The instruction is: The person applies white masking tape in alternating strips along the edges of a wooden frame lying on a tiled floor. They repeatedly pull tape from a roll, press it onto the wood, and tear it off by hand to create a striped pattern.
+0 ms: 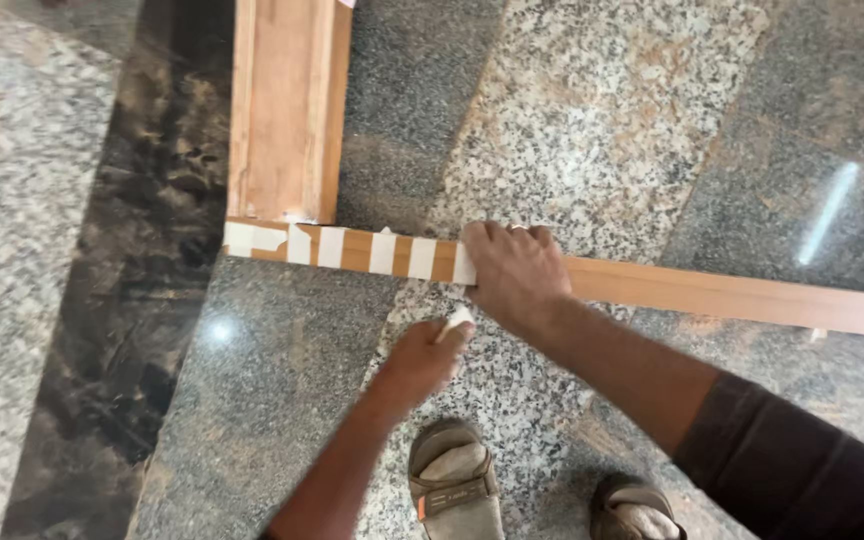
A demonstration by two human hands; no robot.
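Observation:
A long wooden strip [712, 292] lies across the granite floor, its left end meeting a wider wooden frame piece [287, 110] that runs away from me. Several strips of white tape [392, 253] cross the strip near that joint. My right hand [514, 272] presses flat on the strip, just right of the taped part, fingers curled over its far edge. My left hand [424, 358] is just below it, near the floor, pinching a small white piece of tape [457, 321] between thumb and fingers.
The floor is polished granite in grey, speckled light [592, 130] and dark brown [142, 300] slabs. My two feet in sandals [457, 485] stand at the bottom edge, close to the strip.

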